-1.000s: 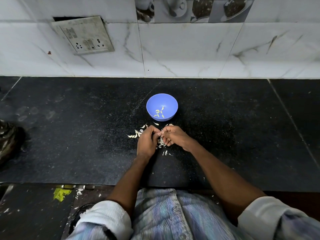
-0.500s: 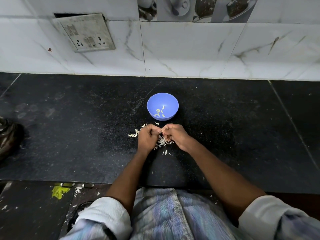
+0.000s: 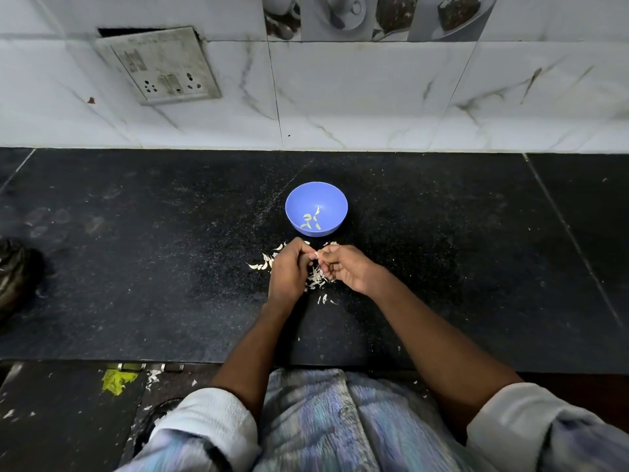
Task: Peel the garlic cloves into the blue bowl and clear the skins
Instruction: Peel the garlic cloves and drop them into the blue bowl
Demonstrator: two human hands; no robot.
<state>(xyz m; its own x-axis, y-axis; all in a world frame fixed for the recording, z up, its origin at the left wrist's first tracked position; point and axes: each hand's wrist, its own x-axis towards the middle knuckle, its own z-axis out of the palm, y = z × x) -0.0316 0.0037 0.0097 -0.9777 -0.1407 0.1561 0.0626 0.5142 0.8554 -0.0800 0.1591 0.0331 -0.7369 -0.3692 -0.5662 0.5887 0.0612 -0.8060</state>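
A small blue bowl (image 3: 316,199) stands on the black counter with several peeled garlic cloves (image 3: 311,221) in its bottom. Just in front of it my left hand (image 3: 287,272) and my right hand (image 3: 347,267) meet, both with curled fingers pinching one small pale garlic clove (image 3: 316,255) between their fingertips. A heap of white garlic skins (image 3: 316,282) lies on the counter under and between my hands. More skins and cloves (image 3: 263,264) lie to the left of my left hand.
The black stone counter (image 3: 136,267) runs wide on both sides. A dark object (image 3: 17,277) sits at the far left edge. White marble tiles with a socket plate (image 3: 160,66) form the back wall. Scraps lie on the floor (image 3: 117,381) below the counter edge.
My hands have stayed in place by the bowl. The right hand has drawn slightly to the right, and the fingertips have shifted on the clove.
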